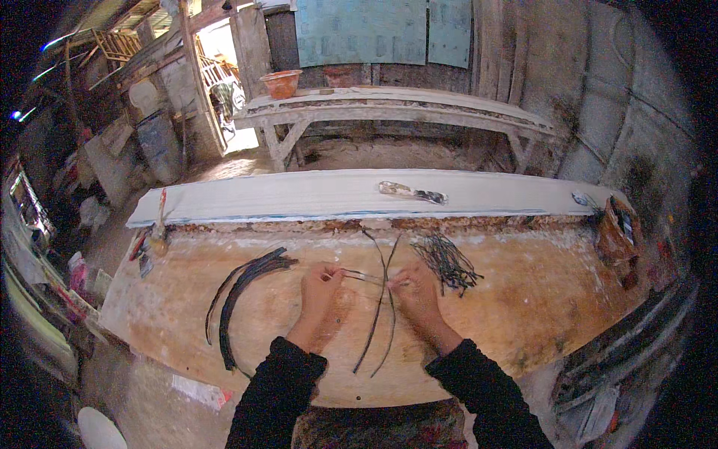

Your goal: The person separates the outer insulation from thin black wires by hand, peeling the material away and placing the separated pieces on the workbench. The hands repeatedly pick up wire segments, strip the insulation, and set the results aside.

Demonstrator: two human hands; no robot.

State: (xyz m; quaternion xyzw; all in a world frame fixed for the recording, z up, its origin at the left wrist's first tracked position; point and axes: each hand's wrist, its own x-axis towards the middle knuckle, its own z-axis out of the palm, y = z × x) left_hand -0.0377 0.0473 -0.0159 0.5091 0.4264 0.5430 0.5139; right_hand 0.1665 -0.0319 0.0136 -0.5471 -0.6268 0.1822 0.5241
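Note:
Over the middle of the wooden tabletop, my left hand (321, 281) is closed in a pinch on one end of a thin, shiny strip (363, 277). My right hand (416, 292) pinches its other end, so the strip spans the gap between them. Two long dark strands (368, 344) cross each other beside my right fingertips; whether those fingers also grip them I cannot tell. A curved bundle of long black strips (229, 323) lies left of my left hand. Just beyond my right hand is a heap of short, dark, twisted pieces (447, 262).
A white board (299, 196) runs along the table's far edge, with a knife-like tool (413, 192) on it. A brown bag-like container (619, 233) sits at the right end. A brush (159, 232) stands at the left. Behind, a long bench (389, 105) carries an orange basin (282, 84).

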